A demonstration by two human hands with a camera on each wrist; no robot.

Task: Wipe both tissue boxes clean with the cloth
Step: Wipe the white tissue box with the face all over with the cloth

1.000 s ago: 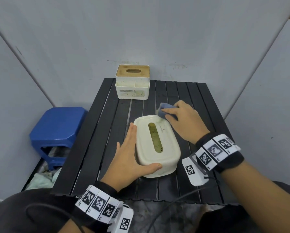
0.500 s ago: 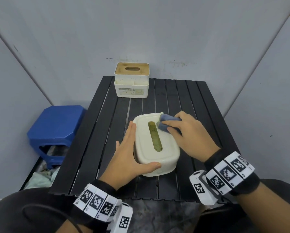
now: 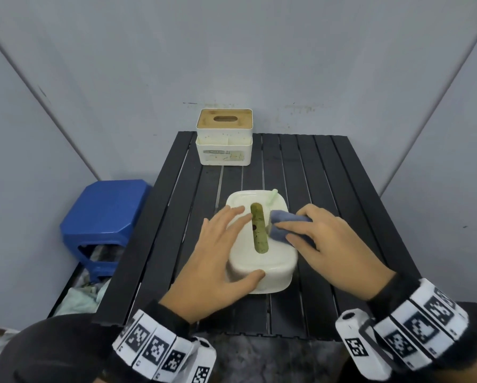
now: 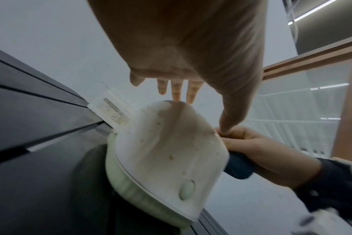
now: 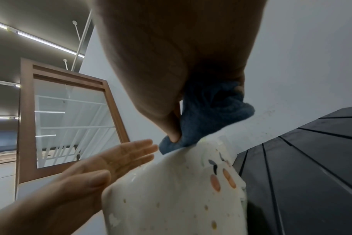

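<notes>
Right hand (image 3: 334, 241) pinches a folded blue cloth (image 3: 283, 225) and presses it on the lid of the near tissue box (image 3: 262, 261), just right of the slot. Left hand (image 3: 218, 261) lies flat with fingers straight against the box's left side, thumb on the near corner, steadying it.

Progress, as judged: box 1 of 2 mid-wipe; brown specks show on its side wall in both wrist views, so more passes needed. The far tissue box (image 3: 224, 136) sits at the table's (image 3: 342, 175) back edge, no hand near it (speckled front, likely unwiped).

Materials: near box smooth cream plastic, rounded corners, oblong slot; far box squarish, wood-toned lid; cloth nubby terry; table black slats.
</notes>
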